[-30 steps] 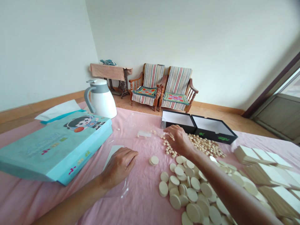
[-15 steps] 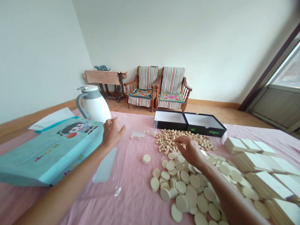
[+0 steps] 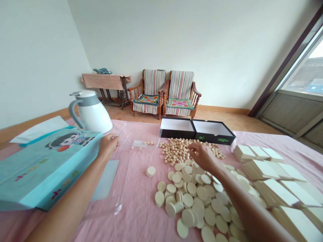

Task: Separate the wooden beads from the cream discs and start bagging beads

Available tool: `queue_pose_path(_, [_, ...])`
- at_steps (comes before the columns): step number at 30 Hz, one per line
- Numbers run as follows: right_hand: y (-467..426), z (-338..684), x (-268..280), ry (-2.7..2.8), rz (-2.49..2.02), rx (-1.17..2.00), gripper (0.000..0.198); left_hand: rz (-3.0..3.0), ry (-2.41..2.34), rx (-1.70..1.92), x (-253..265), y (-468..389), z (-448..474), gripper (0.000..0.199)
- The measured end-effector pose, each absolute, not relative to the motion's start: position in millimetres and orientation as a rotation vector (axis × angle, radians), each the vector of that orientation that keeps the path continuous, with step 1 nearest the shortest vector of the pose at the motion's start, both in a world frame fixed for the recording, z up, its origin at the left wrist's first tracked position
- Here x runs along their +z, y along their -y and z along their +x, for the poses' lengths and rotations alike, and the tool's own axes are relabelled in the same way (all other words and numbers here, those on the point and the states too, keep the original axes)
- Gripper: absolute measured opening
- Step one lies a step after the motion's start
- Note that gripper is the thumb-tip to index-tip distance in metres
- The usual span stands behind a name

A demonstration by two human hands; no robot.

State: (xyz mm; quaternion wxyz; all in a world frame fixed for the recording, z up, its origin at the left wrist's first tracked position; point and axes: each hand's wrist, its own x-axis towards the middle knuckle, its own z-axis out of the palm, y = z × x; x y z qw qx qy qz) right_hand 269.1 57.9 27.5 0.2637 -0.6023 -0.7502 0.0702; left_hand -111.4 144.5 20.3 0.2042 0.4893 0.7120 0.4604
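My left hand (image 3: 109,144) is closed on the left edge of a clear plastic tray (image 3: 124,134), which holds a few small wooden beads (image 3: 150,143) and a whitish rectangle. Over the pile of round wooden beads (image 3: 174,151), my right hand (image 3: 202,154) hangs with its fingers bent and pinched together; whatever is between the fingertips is too small to make out. Below that hand and wrist spreads a heap of pale wooden discs (image 3: 202,193). A short stack of discs (image 3: 150,171) stands apart to the left of the heap.
A light-blue box (image 3: 50,164) and a white jug (image 3: 94,116) are at left, beside a second clear plastic tray (image 3: 117,205). Two black open boxes (image 3: 214,137) lie behind the beads. Stacks of pale square boards (image 3: 275,188) stand at right on the pink cloth (image 3: 136,215).
My left hand has gone from open and raised to closed on the clear tray's edge. My right hand stays over the beads. The view has swung slightly right.
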Motion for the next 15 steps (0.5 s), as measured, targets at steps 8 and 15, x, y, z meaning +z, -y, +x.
queue_pose_path(8, [-95, 242, 30, 2.452, -1.726, -0.006, 0.029, 1.327, -1.870, 1.354, 17, -145, -117, 0.023])
queue_pose_path(15, [-101, 230, 24, 2.499, -1.719, -0.043, 0.022, 1.312, -1.895, 1.342, 9, -150, -119, 0.037])
